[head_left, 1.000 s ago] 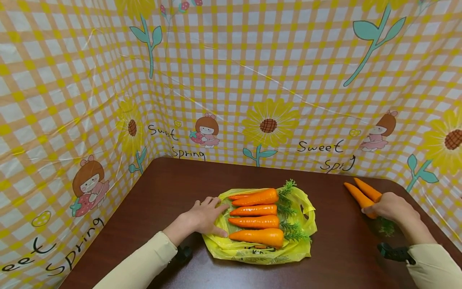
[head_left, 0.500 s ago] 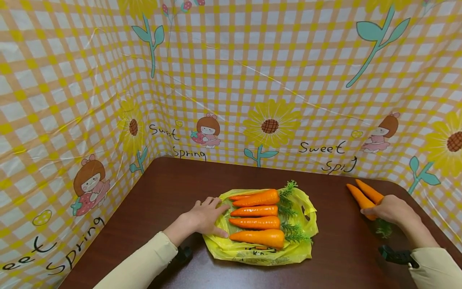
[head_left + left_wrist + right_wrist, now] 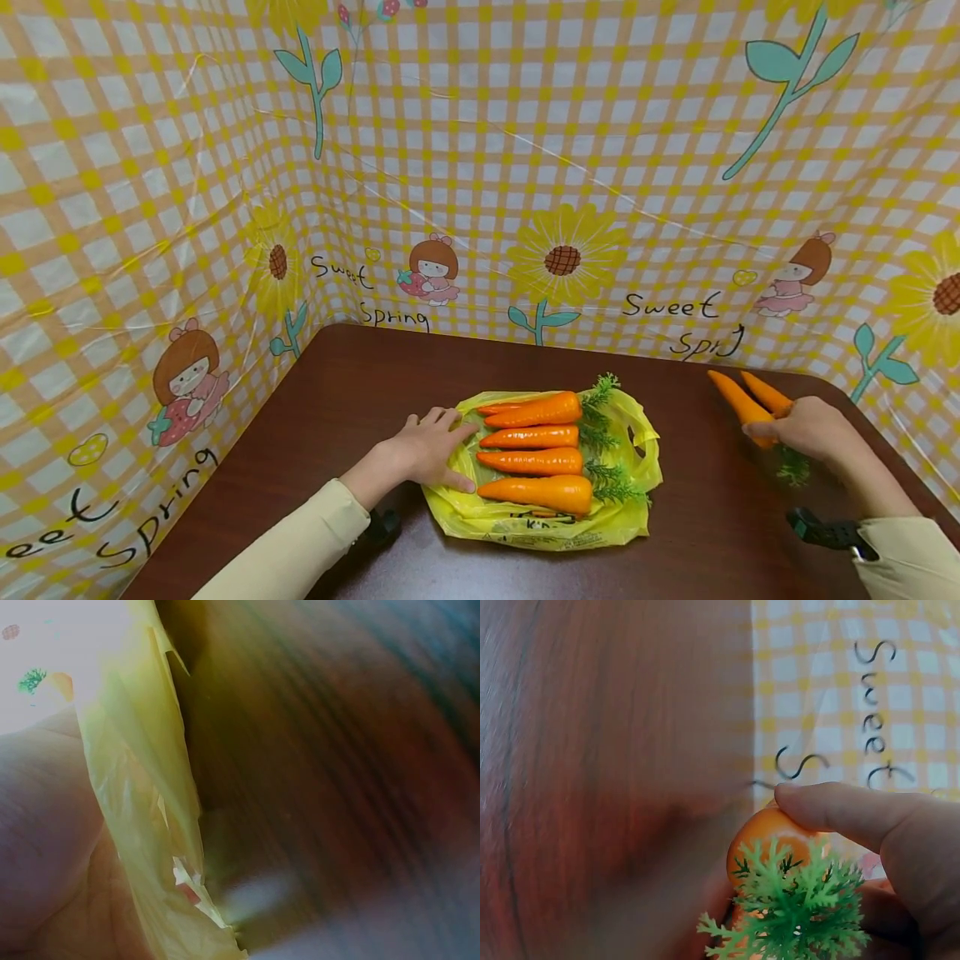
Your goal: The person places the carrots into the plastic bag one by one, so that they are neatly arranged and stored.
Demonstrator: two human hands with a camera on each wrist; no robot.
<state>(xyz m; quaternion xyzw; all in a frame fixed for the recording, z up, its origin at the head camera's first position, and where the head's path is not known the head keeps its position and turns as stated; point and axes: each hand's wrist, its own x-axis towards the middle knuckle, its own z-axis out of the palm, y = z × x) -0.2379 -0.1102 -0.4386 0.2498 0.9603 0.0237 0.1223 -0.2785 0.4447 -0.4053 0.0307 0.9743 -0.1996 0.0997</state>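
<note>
A yellow plastic bag lies flat on the brown table with several orange carrots lined up on it, green tops pointing right. My left hand rests flat on the bag's left edge, fingers straight. In the left wrist view the palm lies against the bag's film. At the far right my right hand grips two carrots by their thick ends, tips pointing away. The right wrist view shows the thumb on a carrot above its green leaves.
A checked yellow cloth with sunflowers walls in the table at the back and both sides. Bare tabletop lies between the bag and my right hand. A black wrist strap sits on my right forearm.
My right hand has shifted slightly up and to the left with the two carrots in it. My left hand and the bag have stayed put.
</note>
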